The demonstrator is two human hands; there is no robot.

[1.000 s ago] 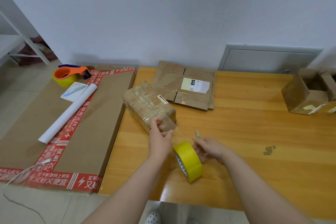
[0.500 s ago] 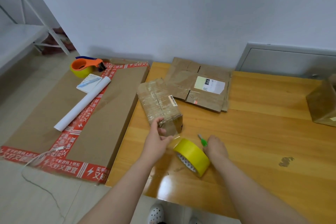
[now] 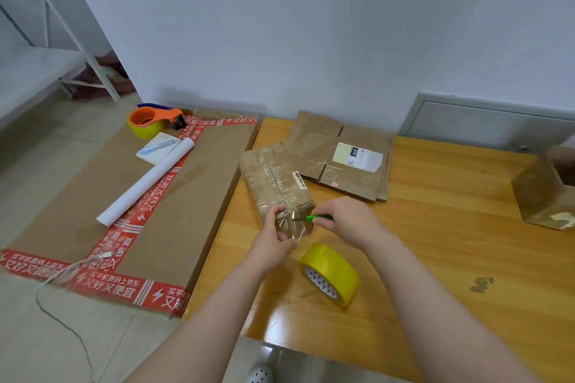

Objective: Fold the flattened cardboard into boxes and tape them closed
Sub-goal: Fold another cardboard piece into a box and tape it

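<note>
Left hand [image 3: 273,242] is pinching thin, clingy tape [image 3: 291,227] taut at the end of the light box [image 3: 275,177] — right hand [image 3: 351,221] is gripping a green cutter [image 3: 317,218], seemingly cutting it.

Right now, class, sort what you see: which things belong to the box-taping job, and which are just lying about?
In the job: small taped box, green cutter, yellow tape roll, flattened cardboard, open box.
Lying about: orange tape dispenser, white paper roll, notepad, large flat carton.

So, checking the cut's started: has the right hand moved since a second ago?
Yes. The right hand went from beside the tape roll to the taped box's near end.
</note>
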